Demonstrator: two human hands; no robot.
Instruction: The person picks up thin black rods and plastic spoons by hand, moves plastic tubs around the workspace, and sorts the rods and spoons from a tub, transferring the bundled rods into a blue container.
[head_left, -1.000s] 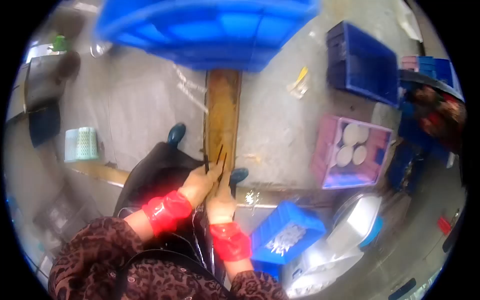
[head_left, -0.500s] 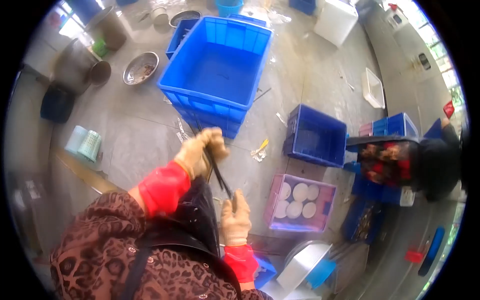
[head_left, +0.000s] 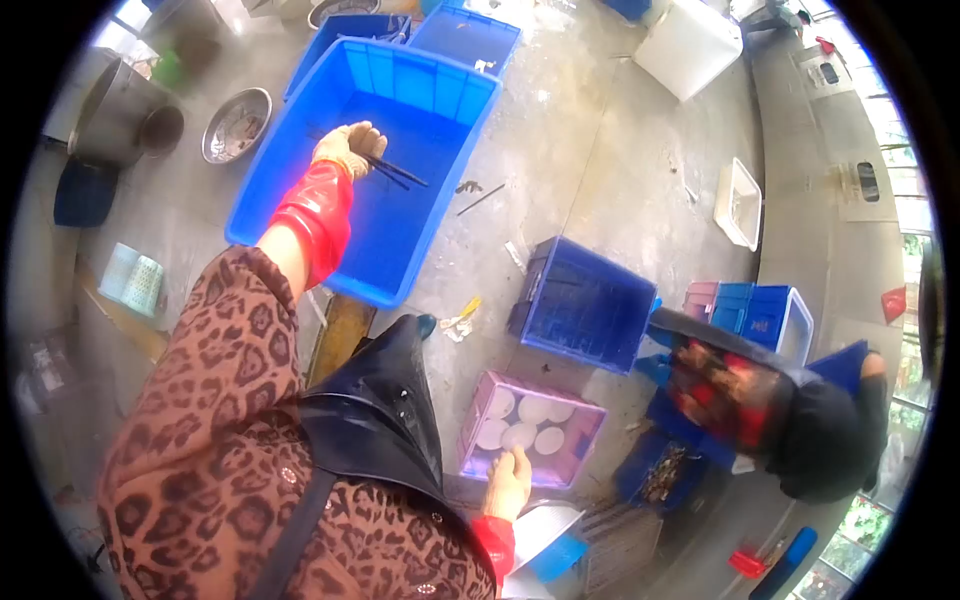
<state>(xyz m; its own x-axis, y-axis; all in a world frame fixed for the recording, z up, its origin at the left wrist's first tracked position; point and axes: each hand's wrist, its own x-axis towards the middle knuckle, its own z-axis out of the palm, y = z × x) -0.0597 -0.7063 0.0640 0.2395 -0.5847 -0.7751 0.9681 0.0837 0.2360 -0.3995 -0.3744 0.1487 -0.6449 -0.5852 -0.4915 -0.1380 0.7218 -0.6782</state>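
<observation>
Gloved in beige with a red cuff, my left hand (head_left: pixel 350 150) reaches over a large blue plastic bin (head_left: pixel 345 245). Its fingers are closed round a few thin black sticks (head_left: pixel 398 174) that point right across the bin. What the sticks belong to cannot be made out. My right hand (head_left: pixel 509 484), in a matching glove, is low by my side, just in front of a pink crate (head_left: pixel 578 440) in this view. Its visible fingers point up, slightly apart, with nothing seen in them. Several white round pieces (head_left: pixel 549 440) lie in that crate.
A dark blue crate (head_left: pixel 590 310) stands right of the large bin. Beyond it a person (head_left: pixel 830 430) in dark clothing is bent over. A metal basin (head_left: pixel 236 126) is at left; a white tub (head_left: pixel 738 205) stands by the wall. Thin scraps (head_left: pixel 480 200) litter the floor.
My left hand has moved forward and up over the large blue bin, carrying the black sticks. My right hand has come away from them and dropped lower right. The view has shifted.
</observation>
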